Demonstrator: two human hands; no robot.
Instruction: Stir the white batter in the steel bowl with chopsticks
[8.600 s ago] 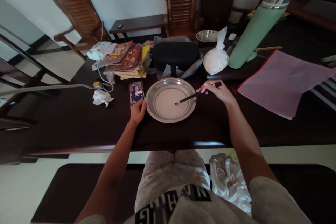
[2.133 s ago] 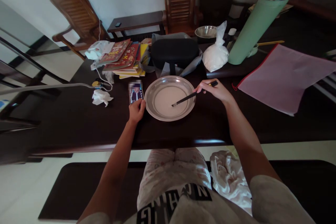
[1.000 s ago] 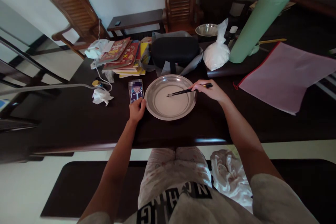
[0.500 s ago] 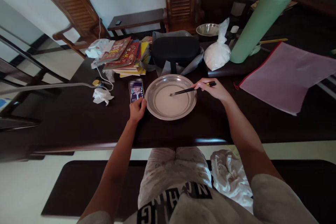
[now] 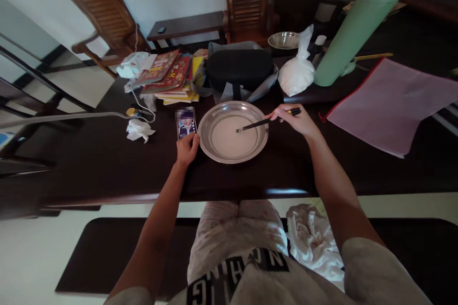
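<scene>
Now the right hand (image 5: 298,121) has its fingers pinched around dark chopsticks (image 5: 266,121), tips over the milky liquid in the round steel pan (image 5: 233,132). The left hand (image 5: 187,147) rests curled fingers on the lit phone's (image 5: 186,126) near edge.

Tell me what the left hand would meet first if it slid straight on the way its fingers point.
The left hand points away from the body, fingertips already at the near end of the phone, so it meets that first; the stack of books lies beyond.
</scene>
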